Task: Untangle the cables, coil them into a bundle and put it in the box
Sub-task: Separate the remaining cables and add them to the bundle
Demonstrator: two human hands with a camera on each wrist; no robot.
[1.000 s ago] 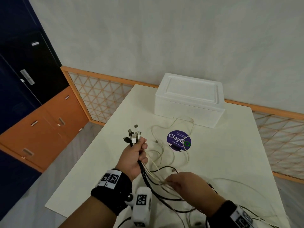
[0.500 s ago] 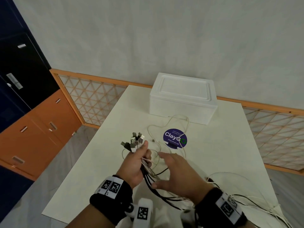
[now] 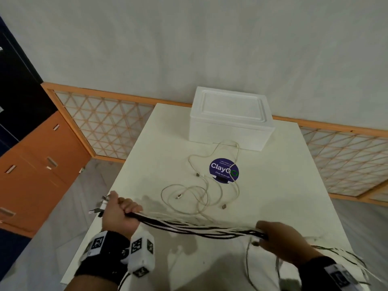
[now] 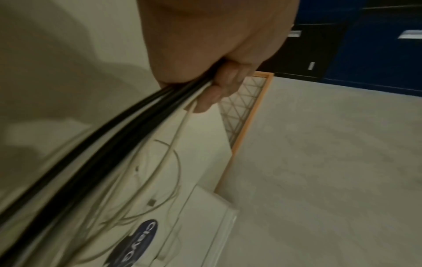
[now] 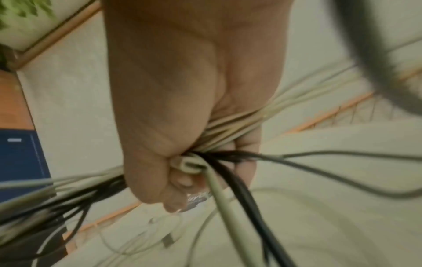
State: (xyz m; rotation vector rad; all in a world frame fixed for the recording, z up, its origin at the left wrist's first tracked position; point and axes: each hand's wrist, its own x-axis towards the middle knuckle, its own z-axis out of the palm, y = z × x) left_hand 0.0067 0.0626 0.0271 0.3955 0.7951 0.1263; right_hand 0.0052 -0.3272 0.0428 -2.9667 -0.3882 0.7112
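A bunch of black and white cables (image 3: 197,226) stretches between my two hands above the near part of the table. My left hand (image 3: 120,214) grips one end in a fist, with several metal plugs (image 3: 98,207) sticking out to its left. My right hand (image 3: 277,238) is closed round the bunch (image 5: 212,144) farther along; the loose tails (image 3: 340,259) trail off to the right. In the left wrist view the black and white cables (image 4: 109,137) run out from under the curled fingers (image 4: 219,90). The white foam box (image 3: 230,117) stands with its lid on at the far side.
Several thin white cables (image 3: 201,192) lie looped on the white table (image 3: 283,196), some crossing a round purple sticker (image 3: 223,170). An orange lattice screen (image 3: 100,122) runs behind the table. Orange and dark cabinets (image 3: 31,156) stand at the left.
My hands have drawn apart: the left moved left and down, the right slid right along the bunch and closed on it. The cables now hang in a stretched line between them.
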